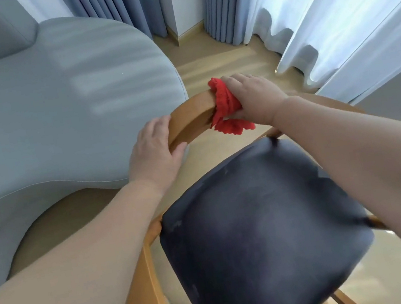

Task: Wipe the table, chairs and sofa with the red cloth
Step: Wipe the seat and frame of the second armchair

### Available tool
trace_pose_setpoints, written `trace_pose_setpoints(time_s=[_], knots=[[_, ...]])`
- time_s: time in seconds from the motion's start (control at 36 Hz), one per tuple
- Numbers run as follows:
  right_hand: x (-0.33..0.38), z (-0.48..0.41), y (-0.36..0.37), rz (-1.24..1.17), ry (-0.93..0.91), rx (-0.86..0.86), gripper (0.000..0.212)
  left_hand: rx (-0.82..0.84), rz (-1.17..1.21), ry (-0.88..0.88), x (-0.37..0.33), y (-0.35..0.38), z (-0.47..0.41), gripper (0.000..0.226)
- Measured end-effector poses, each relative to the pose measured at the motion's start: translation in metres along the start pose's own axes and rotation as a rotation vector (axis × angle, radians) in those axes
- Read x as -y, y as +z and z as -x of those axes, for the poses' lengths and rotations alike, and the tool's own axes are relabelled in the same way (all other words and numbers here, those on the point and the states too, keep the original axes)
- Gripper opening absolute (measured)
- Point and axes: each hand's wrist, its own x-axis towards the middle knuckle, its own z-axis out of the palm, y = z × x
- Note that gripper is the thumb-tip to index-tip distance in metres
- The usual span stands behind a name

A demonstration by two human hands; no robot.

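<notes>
Landmark: back rail (189, 119) of chair (260, 221). Left grip (156, 151) wrapped over rail's left stretch, thumb inside, holding wood, probably steadying chair. Right grip (256, 96) further right along rail, clutching bunched red cloth (226, 107) pressed onto wood, apparently wiping. Just behind rail: grey sofa (50, 98).

The sofa (56, 102) crowds the left side of the chair's curved wooden backrest (188, 119), while bare floor (226, 64) lies open beyond it toward the curtains (331, 21).

Bare left hand (154, 152), bare right hand (255, 98), forearms (354, 151) uncovered (as far as visible), short fingers (234, 79)
</notes>
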Motion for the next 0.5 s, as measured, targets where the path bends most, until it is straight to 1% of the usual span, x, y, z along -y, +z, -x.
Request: trace_pose_setpoints(time_s=[0.14, 0.19, 0.31, 0.39, 0.5], knots=[[-0.012, 0.004, 0.011, -0.038, 0.065, -0.024, 0.086, 0.025, -0.058, 0.099, -0.022, 0.009, -0.034, 0.058], [-0.022, 0.008, 0.015, -0.052, 0.108, -0.019, 0.088, 0.053, -0.125, 0.129, -0.032, 0.009, -0.051, 0.056], [-0.042, 0.021, 0.023, -0.027, 0.205, -0.022, 0.085, 0.130, -0.316, 0.251, -0.052, 0.016, -0.078, 0.055], [-0.046, 0.024, 0.025, -0.002, 0.218, -0.033, 0.085, 0.097, -0.453, 0.281, -0.055, 0.024, -0.081, 0.055], [-0.050, 0.030, 0.026, 0.033, 0.253, -0.030, 0.082, 0.077, -0.532, 0.276, -0.052, 0.026, -0.079, 0.057]])
